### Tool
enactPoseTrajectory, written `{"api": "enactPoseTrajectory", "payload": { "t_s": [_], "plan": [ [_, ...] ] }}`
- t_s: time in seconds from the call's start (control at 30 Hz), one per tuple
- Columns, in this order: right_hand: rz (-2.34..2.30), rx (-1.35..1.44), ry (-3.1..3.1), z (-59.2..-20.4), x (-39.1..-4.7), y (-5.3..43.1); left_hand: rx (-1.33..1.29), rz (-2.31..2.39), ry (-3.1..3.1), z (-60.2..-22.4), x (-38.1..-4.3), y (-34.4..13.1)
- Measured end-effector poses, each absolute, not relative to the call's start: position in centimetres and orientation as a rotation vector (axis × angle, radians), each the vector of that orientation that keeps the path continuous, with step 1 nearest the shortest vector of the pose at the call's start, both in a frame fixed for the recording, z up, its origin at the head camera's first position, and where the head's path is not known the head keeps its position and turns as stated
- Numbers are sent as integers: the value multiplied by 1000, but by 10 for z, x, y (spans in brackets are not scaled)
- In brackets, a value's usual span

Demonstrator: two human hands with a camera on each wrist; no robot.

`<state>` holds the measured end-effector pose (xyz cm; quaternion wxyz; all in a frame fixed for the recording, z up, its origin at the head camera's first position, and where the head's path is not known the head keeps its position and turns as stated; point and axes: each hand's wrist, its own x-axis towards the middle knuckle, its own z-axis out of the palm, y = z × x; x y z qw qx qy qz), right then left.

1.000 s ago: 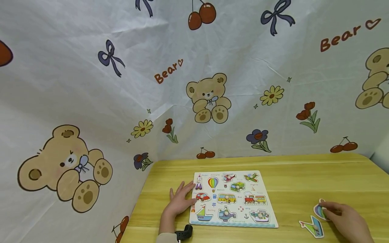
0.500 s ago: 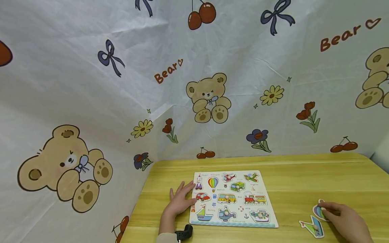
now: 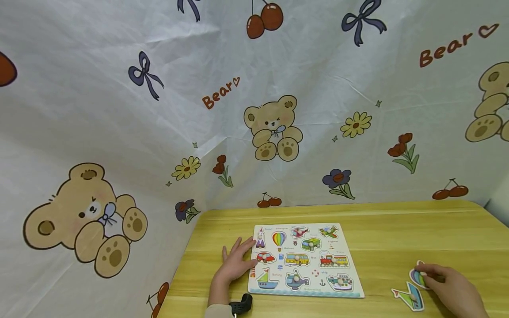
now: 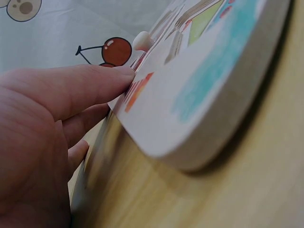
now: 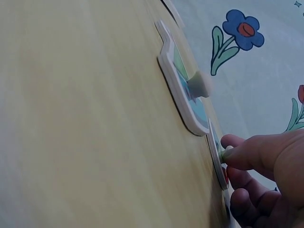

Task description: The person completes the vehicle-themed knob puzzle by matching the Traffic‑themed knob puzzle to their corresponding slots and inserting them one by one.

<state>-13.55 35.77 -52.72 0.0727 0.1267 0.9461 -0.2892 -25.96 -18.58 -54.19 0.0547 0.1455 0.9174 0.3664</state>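
My left hand [image 3: 235, 264] rests at the left edge of a wooden peg puzzle board [image 3: 312, 291], fingers spread; in the left wrist view the thumb [image 4: 90, 88] lies on the board's face. To the right, my right hand [image 3: 457, 287] pinches the small knob of a striped balloon puzzle piece [image 3: 415, 278] between thumb and finger. That piece [image 5: 217, 161] lies on the table, partly hidden by the fingers. Next to it lies a sailboat puzzle piece [image 3: 411, 298], its pale knob [image 5: 200, 84] upright in the right wrist view.
Vehicle pictures cover the board, several with knobs, such as the bus [image 3: 297, 259]. Its sailboat picture [image 3: 266, 280] and balloon picture [image 3: 279, 239] show no knob. A bear-print cloth [image 3: 222, 44] hangs behind the wooden table [image 3: 381, 229]. A black device [image 3: 241, 304] sits at the left wrist.
The balloon piece has turned slightly under my right fingers, its stripes showing more than a second ago. My left hand and the board stay where they were.
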Motion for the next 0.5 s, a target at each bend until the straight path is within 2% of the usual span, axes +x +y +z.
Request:
{"api": "enactPoseTrajectory", "payload": {
  "t_s": [0.5],
  "plan": [
    [-876,425,2885,-532,-141,359,443,1106,2785,-540,-259,-185]
  ]
}}
